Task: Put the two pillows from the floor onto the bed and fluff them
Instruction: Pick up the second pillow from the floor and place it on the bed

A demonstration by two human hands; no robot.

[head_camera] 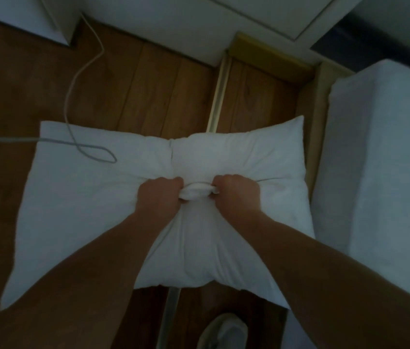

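Two white pillows lie side by side on the wooden floor. The left pillow (73, 210) is flat. The right pillow (249, 152) overlaps its edge and sits close to the bed (380, 159), whose white mattress fills the right side. My left hand (158, 195) and my right hand (236, 192) are both fists, close together, and clutch a bunched fold of the right pillow's fabric between them. My forearms cover part of both pillows.
A grey cable (83, 102) runs across the floor and loops over the left pillow's top corner. A white cabinet (35, 18) stands at the top left, and a white wall panel (199, 23) at the top. My shoe (221, 331) is near the bottom edge.
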